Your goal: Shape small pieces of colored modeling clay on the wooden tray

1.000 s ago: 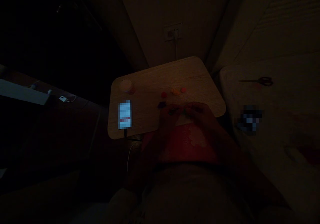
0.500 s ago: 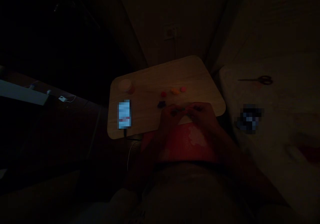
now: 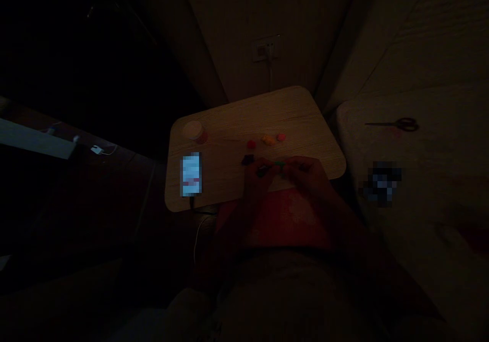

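Observation:
In the dim light, my left hand (image 3: 262,171) and my right hand (image 3: 305,171) meet over the near edge of a small wooden table (image 3: 229,123). Between their fingertips is a small green piece (image 3: 280,164), which looks like modelling clay; both hands pinch it. Just beyond the left hand lies a dark lump (image 3: 248,159). Farther back sit a red lump (image 3: 251,144), an orange lump (image 3: 268,140) and a pink lump (image 3: 281,137). The fingers' undersides are hidden.
A phone with a lit, blurred screen (image 3: 190,174) lies on the table's left side, with a cable at its lower end. Behind it stands a round tub (image 3: 194,131). Scissors (image 3: 397,124) and a blurred object (image 3: 382,183) rest on the pale surface at right. A wall socket (image 3: 265,48) is behind.
My fingertips have parted slightly, and more of the green piece shows between them. The view has shifted a little; the lumps on the table stay in place.

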`<state>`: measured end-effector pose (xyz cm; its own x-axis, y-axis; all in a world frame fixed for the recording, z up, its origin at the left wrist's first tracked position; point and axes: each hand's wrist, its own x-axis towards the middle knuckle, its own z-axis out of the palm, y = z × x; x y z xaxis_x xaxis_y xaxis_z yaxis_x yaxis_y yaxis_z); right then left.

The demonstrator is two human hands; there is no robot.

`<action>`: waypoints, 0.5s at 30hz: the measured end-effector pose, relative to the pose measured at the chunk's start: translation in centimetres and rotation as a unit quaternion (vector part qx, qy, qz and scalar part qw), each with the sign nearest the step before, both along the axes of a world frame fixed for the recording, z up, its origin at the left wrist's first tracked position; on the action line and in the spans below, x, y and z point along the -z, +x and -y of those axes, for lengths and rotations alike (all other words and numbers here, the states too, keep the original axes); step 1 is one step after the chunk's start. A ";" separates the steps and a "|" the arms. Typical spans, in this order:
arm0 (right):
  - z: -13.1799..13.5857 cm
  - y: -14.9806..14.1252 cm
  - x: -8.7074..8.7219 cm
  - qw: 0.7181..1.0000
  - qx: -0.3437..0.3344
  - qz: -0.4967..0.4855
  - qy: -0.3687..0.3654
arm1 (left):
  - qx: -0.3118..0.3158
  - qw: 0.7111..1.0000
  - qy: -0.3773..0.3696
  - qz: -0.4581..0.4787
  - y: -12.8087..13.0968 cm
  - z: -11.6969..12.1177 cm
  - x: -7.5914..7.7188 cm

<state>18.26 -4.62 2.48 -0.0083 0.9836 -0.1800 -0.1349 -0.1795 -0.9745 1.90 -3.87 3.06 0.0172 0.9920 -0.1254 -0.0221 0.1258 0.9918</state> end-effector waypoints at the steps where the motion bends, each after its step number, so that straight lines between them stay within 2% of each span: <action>1: 0.0 0.1 0.0 1.000 -0.011 0.007 0.000 | 0.000 1.000 -0.006 0.005 0.0 0.0 0.1; 8: -0.1 0.1 -0.1 0.997 -0.060 0.041 0.016 | -0.008 1.000 0.006 0.004 0.3 0.0 1.4; 15: -0.6 0.0 1.1 1.000 0.007 0.019 0.023 | 0.022 0.999 -0.028 -0.011 0.0 -0.4 2.0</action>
<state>18.21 -4.02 1.33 0.0110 0.9907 -0.1355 -0.1005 -0.1337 -0.9859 1.92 -3.49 1.04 0.0582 0.9818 -0.1807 0.0061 0.1807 0.9835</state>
